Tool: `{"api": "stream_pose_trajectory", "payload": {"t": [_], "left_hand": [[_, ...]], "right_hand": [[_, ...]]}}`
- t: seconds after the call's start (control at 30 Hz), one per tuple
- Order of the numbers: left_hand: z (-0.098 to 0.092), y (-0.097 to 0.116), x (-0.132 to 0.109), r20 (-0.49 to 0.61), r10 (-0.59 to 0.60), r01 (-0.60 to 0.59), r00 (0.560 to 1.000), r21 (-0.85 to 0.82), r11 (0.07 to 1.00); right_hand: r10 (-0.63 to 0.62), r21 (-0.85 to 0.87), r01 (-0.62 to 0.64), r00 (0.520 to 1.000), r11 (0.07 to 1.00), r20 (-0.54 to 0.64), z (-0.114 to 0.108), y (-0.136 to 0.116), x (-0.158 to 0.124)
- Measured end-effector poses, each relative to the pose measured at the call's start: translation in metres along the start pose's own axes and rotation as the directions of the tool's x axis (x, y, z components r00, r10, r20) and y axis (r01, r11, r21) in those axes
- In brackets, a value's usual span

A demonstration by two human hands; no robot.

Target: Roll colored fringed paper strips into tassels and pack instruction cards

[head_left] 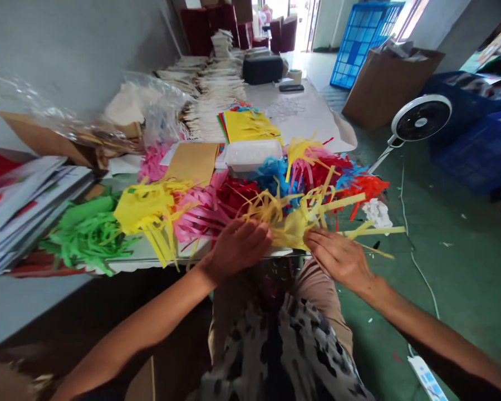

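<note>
Between my two hands, at the table's front edge, stretches a piece of fringed yellow paper [294, 225] with loose strips at both ends. My left hand [244, 245] has its fingers curled closed on the left part of it. My right hand [338, 256] pinches its middle, and long strips stick out to the right beyond the fingers. Pink fringed paper [198, 214] and dark red fringed paper [236, 195] lie just behind my left hand. Blue fringed paper [271, 175] and orange-red fringed paper [371, 189] lie behind the yellow strips.
Green [89, 234] and yellow fringed bundles [146, 209] lie left. Behind are a white plastic box [253, 155], a brown sheet [192, 161], stacked yellow sheets [250, 127] and a black case [263, 69]. A fan [421, 122] stands right, near a blue crate [361, 44].
</note>
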State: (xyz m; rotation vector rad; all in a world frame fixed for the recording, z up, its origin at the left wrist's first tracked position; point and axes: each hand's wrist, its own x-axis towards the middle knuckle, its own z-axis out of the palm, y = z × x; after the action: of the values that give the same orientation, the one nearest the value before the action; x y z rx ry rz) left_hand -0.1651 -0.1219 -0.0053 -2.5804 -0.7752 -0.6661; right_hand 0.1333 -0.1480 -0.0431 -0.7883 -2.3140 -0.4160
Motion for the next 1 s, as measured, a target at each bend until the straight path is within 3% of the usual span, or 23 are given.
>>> {"api": "stream_pose_trajectory", "payload": {"t": [0.1, 0.2, 0.3, 0.5, 0.63, 0.87, 1.0], "left_hand": [[0.016, 0.014, -0.011, 0.157, -0.04, 0.054, 0.987, -0.084, 0.995], [0.014, 0.029, -0.008, 0.219, -0.107, 0.159, 0.97, -0.238, 0.958], [0.02, 0.044, -0.004, 0.244, -0.071, 0.153, 0.967, -0.337, 0.929], [0.056, 0.065, -0.009, 0.226, -0.109, 0.193, 0.968, -0.392, 0.9], [0.059, 0.066, -0.014, 0.244, -0.117, 0.214, 0.963, -0.423, 0.88], [0.055, 0.066, -0.012, 0.285, -0.109, 0.218, 0.952, -0.387, 0.896], [0.05, 0.061, -0.007, 0.252, -0.146, 0.243, 0.957, -0.413, 0.878]], "right_hand": [[0.076, 0.034, -0.081, 0.989, 0.996, 0.128, 0.022, 0.0, -0.021], [0.101, 0.078, -0.117, 0.978, 0.99, 0.183, 0.021, 0.0, -0.028], [0.09, 0.096, -0.114, 0.969, 0.989, 0.228, 0.015, 0.0, -0.026], [0.08, 0.082, -0.118, 0.925, 0.99, 0.371, 0.013, -0.001, -0.021], [0.089, 0.064, -0.135, 0.877, 0.989, 0.473, 0.011, 0.001, -0.026], [0.136, 0.01, -0.156, 0.884, 0.988, 0.447, 0.014, -0.01, -0.038], [0.122, 0.017, -0.138, 0.92, 0.99, 0.371, 0.012, -0.006, -0.04]]}}
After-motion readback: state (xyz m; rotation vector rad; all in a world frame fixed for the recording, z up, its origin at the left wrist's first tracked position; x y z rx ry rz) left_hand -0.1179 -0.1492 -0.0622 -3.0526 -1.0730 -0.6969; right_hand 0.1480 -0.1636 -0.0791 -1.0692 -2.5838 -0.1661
